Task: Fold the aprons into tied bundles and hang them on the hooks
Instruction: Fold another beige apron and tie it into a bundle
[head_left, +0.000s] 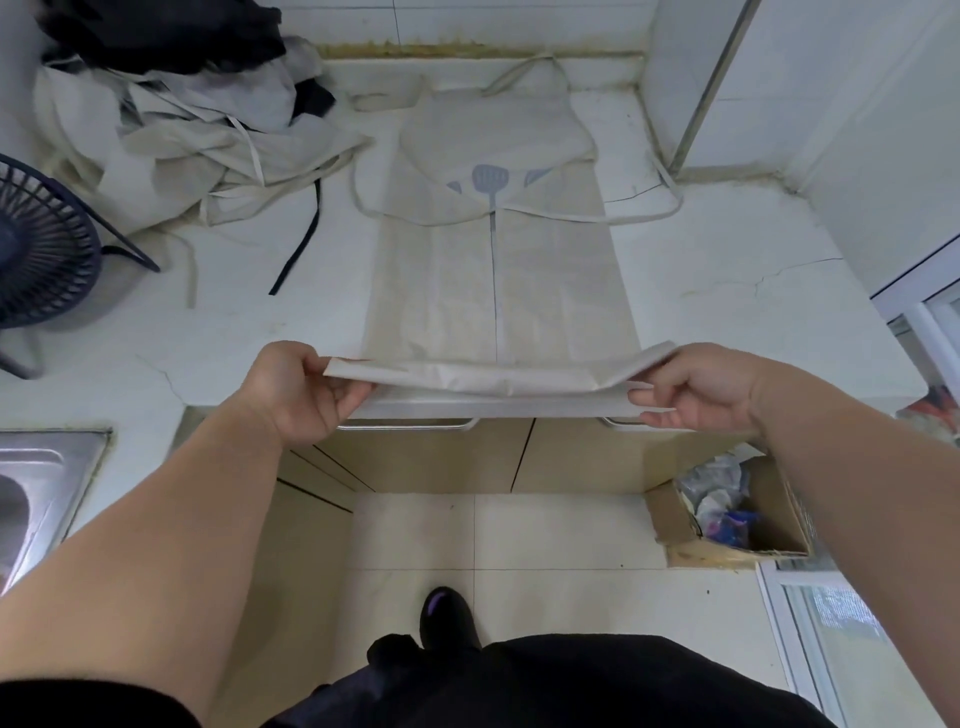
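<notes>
Far left: sink (36, 483) corner and a dark fan (41, 249) on the desk (218, 322); behind the fan, a heap of unfolded aprons (171, 130), cream and black, straps trailing. Left hand (298, 387) is pinching the near-left corner of the cream apron (498, 270), thumb on top, fingers curled under. The apron lies flat along the middle of the desk, sides already folded in to a narrow strip, bib folded down so the spatula print (488, 182) shows, straps (644, 208) looping out on both sides and toward the back wall. The near hem hangs at the desk edge, lifted slightly. Right hand (691, 389) pinches the near-right corner the same way. Floor at right: cardboard box (737, 514) of rubbish, not relevant. No hooks in view. Looks like the start of rolling or folding from the hem toward the bib. To do it well: keep both corners level and taut so the first fold lands square, keep side edges aligned with the strip, press each turn flat before the next. Leave the straps free and outside the roll, since they're needed for the tie. Risk: the long right strap getting caught under a fold.
</notes>
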